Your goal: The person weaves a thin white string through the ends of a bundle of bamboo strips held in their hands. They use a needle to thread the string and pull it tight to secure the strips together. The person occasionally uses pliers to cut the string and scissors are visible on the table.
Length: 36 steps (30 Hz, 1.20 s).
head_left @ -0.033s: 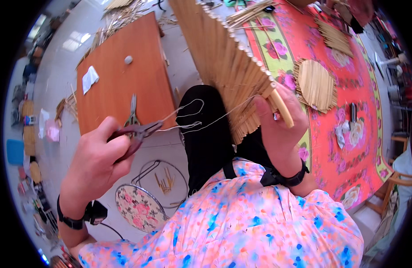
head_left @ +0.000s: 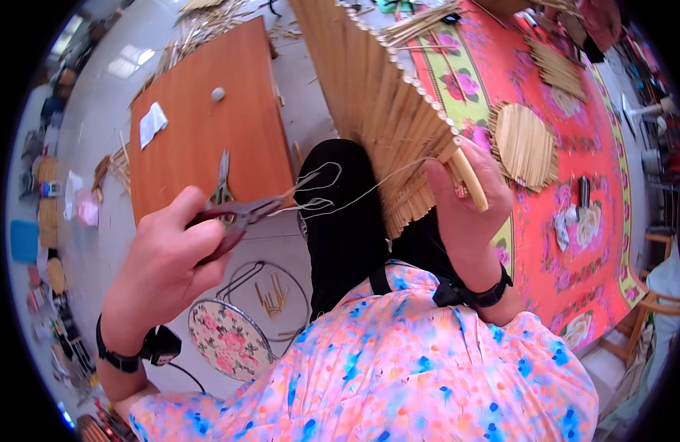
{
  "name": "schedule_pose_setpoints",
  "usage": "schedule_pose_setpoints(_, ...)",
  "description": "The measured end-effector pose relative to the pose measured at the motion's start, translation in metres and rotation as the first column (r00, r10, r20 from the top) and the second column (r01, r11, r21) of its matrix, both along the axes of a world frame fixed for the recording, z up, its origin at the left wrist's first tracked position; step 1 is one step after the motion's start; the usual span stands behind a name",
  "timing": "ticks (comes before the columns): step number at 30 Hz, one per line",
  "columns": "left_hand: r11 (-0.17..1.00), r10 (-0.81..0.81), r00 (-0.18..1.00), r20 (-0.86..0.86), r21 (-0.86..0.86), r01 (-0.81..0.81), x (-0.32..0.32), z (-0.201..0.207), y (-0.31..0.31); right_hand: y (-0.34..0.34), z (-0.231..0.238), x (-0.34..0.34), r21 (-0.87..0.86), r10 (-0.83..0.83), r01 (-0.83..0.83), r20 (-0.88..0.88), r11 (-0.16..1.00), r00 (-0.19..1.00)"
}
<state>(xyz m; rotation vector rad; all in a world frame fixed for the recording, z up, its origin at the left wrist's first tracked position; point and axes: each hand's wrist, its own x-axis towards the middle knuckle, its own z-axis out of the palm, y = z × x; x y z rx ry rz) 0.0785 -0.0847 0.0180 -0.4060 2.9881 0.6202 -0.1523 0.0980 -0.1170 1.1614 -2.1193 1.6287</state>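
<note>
My left hand (head_left: 167, 258) is closed around the dark red handles of a pair of pliers (head_left: 242, 214). Looped pale thread (head_left: 358, 197) lies over my black-trousered knee, between the pliers' jaws and the panel; whether the jaws grip it I cannot tell. My right hand (head_left: 476, 210) holds the lower right corner of a panel of straw-coloured stalks (head_left: 365, 88), which leans over my lap with its cut ends along the right edge. A smooth curved tan piece (head_left: 470, 180) sits at that corner, between thumb and fingers.
A brown wooden board (head_left: 200, 132) at the left carries scissors (head_left: 223, 177), a white cloth (head_left: 153, 125) and a small round ball (head_left: 217, 94). Right, a red floral cloth (head_left: 531, 272) bears a round stalk mat (head_left: 524, 144). A floral-seated stool (head_left: 229, 339) stands lower left.
The pliers have shifted slightly right and up with my left hand, and their jaws look a little wider apart. My right hand keeps its hold on the panel.
</note>
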Motion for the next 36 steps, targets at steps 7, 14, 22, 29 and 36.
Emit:
schedule_pose_setpoints(7, 0.976, -0.184, 0.971, -0.155, -0.146, 0.162, -0.005, -0.015, 0.019, 0.04, 0.043, -0.008, 0.079, 0.146, -0.123, -0.572, 0.989, 0.807)
schedule_pose_setpoints(14, 0.956, -0.277, 0.95, -0.142, -0.144, 0.257, -0.019, -0.008, 0.037, 0.029, 0.074, 0.004, 0.258, 0.431, -0.351, -0.641, 0.9, 0.635)
schedule_pose_setpoints(22, 0.995, -0.064, 0.978, -0.197, 0.061, 0.077, 0.006, -0.036, 0.005, 0.034, 0.072, 0.004, 0.306, 0.476, -0.365, -0.587, 0.879, 0.655)
schedule_pose_setpoints(29, 0.797, 0.593, 0.805, -0.021, -0.119, -0.591, 0.055, -0.249, -0.093, 0.037, 0.08, 0.011, 0.275, 0.576, -0.523, -0.564, 0.807, 0.592)
schedule_pose_setpoints(36, 0.625, 0.727, 0.672, -0.141, -0.267, -0.733, 0.024, -0.379, -0.081, 0.036, 0.08, 0.009, 0.254, 0.608, -0.629, -0.657, 0.735, 0.446)
